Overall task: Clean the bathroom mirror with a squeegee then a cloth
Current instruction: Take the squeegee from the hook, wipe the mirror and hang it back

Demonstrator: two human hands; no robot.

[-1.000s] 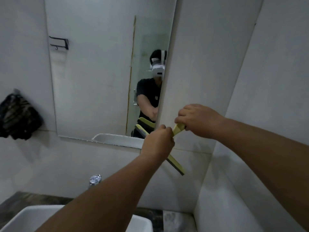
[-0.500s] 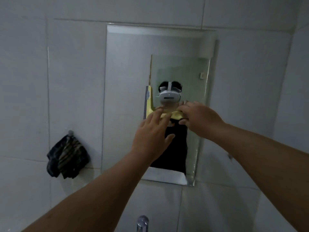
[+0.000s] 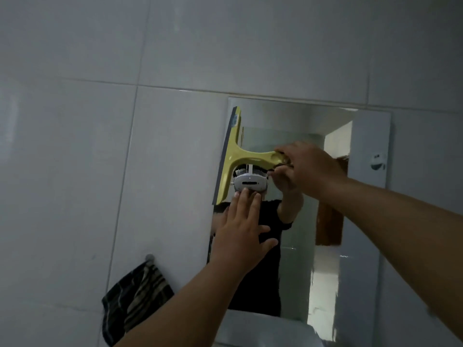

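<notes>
A yellow-green squeegee (image 3: pixel 234 156) lies against the mirror (image 3: pixel 295 256) with its dark rubber blade running down the mirror's upper left edge. My right hand (image 3: pixel 308 169) is closed around the end of its handle, near the mirror's middle. Just below the blade, my left hand (image 3: pixel 241 229) rests flat on the glass with fingers spread and holds nothing. A dark striped cloth (image 3: pixel 136 299) hangs from a wall hook at the lower left, apart from both hands. The mirror reflects a person in a black shirt wearing a white headset.
Pale grey tiles (image 3: pixel 100 146) cover the wall around the mirror. A white basin rim (image 3: pixel 263 331) shows below the mirror. A small round fitting (image 3: pixel 377 161) sits on the wall right of the mirror.
The view has tilted upward to the top of the mirror. My right hand has carried the squeegee to the upper left edge, and my left hand has let go and now lies flat on the glass.
</notes>
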